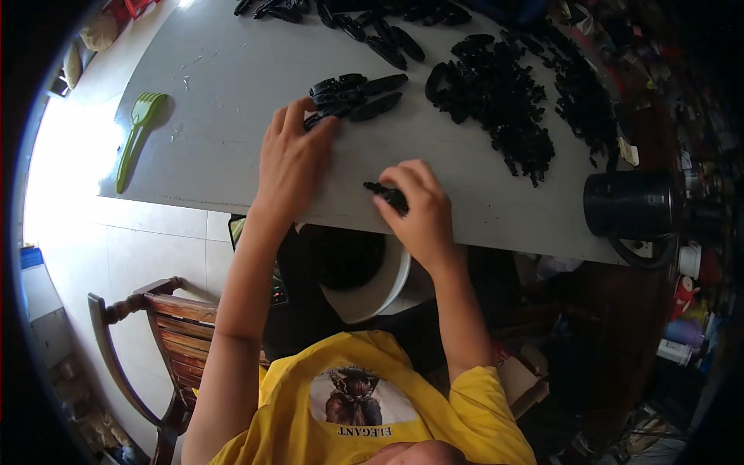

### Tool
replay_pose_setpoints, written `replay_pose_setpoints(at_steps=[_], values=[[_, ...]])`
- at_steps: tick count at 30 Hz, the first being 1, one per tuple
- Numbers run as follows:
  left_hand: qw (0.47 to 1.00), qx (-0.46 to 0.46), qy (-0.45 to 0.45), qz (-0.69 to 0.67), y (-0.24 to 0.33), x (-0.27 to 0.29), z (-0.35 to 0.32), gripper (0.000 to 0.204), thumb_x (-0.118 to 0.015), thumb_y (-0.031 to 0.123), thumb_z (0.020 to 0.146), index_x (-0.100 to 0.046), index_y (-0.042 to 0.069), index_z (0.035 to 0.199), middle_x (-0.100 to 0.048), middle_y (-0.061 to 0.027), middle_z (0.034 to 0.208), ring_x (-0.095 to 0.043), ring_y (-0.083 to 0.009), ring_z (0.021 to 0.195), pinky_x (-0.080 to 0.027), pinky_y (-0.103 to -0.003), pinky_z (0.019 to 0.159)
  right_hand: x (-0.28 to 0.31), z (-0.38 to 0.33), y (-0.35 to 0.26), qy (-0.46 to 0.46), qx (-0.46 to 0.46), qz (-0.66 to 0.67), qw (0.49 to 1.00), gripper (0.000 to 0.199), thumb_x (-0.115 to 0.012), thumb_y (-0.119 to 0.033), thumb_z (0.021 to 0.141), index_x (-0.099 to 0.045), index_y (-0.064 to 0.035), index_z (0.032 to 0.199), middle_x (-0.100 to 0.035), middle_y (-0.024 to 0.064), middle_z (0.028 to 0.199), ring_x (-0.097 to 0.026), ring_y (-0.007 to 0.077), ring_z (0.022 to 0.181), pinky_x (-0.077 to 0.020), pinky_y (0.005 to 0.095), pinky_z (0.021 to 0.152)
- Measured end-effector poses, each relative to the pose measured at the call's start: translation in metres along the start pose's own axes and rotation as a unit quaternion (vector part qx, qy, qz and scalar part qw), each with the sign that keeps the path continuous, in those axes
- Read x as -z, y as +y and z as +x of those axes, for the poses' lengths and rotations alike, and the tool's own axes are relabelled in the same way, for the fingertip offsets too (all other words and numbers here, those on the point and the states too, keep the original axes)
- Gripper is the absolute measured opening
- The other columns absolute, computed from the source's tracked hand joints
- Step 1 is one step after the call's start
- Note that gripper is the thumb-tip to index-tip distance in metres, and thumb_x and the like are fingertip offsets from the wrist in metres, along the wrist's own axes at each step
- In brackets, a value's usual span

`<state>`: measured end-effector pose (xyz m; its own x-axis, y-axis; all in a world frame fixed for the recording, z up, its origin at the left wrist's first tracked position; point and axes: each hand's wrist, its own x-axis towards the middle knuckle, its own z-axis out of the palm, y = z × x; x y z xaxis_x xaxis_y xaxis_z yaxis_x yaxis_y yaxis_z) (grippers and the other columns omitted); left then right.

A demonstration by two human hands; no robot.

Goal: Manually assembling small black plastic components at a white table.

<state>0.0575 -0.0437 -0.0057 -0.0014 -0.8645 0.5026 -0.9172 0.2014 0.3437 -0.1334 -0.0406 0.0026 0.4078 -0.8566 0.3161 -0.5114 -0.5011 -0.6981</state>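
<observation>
My left hand reaches over the grey table to a small cluster of glossy black plastic pieces. Its thumb and forefinger are bent around the near-left piece of that cluster. Nearer the table's front edge, my right hand pinches a small black plastic piece between thumb and fingers. The palm side of both hands is hidden. What exactly the black pieces are cannot be made out.
A heap of small black parts lies right of centre, with longer black pieces along the back. A green fork-shaped tool lies at left, a black handled container at right. Below the edge is a white bucket; a wooden chair stands left.
</observation>
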Motion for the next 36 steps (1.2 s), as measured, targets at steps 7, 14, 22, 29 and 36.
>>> replay_pose_setpoints(at_steps=[7, 14, 22, 29, 36], values=[[0.979, 0.172, -0.078, -0.075, -0.01, 0.007, -0.009, 0.024, -0.058, 0.008, 0.081, -0.054, 0.009, 0.104, -0.056, -0.0088, 0.091, -0.055, -0.0197, 0.075, -0.045, -0.032, 0.064, 0.007, -0.005, 0.011, -0.08, -0.002, -0.052, 0.995, 0.018, -0.069, -0.004, 0.072, -0.058, -0.0039, 0.086, -0.059, 0.0055, 0.071, -0.059, 0.0212, 0.059, -0.0462, 0.0281, 0.055], [0.603, 0.347, -0.059, -0.716, 0.023, 0.015, -0.043, 0.036, -0.043, 0.018, 0.09, -0.042, 0.0, 0.121, -0.055, -0.0101, 0.089, -0.048, -0.0132, 0.064, -0.038, -0.022, 0.057, 0.023, -0.02, -0.004, -0.081, -0.299, 0.397, 0.864, 0.007, -0.064, -0.003, 0.079, -0.059, -0.0007, 0.084, -0.06, 0.0034, 0.067, -0.05, 0.0053, 0.05, -0.0373, 0.018, 0.045], [0.602, 0.309, -0.13, -0.725, 0.053, 0.007, -0.062, 0.039, -0.039, 0.015, 0.092, -0.035, 0.002, 0.129, -0.053, -0.0051, 0.088, -0.04, -0.0065, 0.064, -0.034, -0.018, 0.06, 0.018, -0.029, -0.025, -0.033, -0.297, 0.458, 0.837, 0.011, -0.066, -0.003, 0.078, -0.06, 0.0006, 0.086, -0.056, -0.0004, 0.067, -0.044, 0.0034, 0.049, -0.0327, 0.017, 0.044], [0.767, 0.21, -0.169, -0.583, 0.06, 0.012, -0.065, 0.05, -0.04, 0.012, 0.092, -0.027, 0.0, 0.138, -0.054, -0.0119, 0.108, -0.052, -0.0157, 0.086, -0.041, -0.026, 0.083, 0.007, -0.027, -0.021, -0.03, -0.226, 0.361, 0.904, 0.011, -0.067, -0.005, 0.079, -0.058, -0.0006, 0.084, -0.054, -0.002, 0.069, -0.045, 0.0012, 0.054, -0.0331, 0.0161, 0.047], [0.819, 0.12, -0.204, -0.523, 0.07, 0.018, -0.057, 0.056, -0.041, -0.002, 0.084, -0.028, 0.001, 0.139, -0.053, -0.0226, 0.116, -0.056, -0.031, 0.102, -0.04, -0.029, 0.088, 0.008, -0.026, -0.017, 0.064, -0.244, 0.414, 0.875, 0.017, -0.07, -0.011, 0.079, -0.057, -0.0023, 0.084, -0.052, -0.0029, 0.067, -0.042, 0.0009, 0.053, -0.0304, 0.0155, 0.047]])
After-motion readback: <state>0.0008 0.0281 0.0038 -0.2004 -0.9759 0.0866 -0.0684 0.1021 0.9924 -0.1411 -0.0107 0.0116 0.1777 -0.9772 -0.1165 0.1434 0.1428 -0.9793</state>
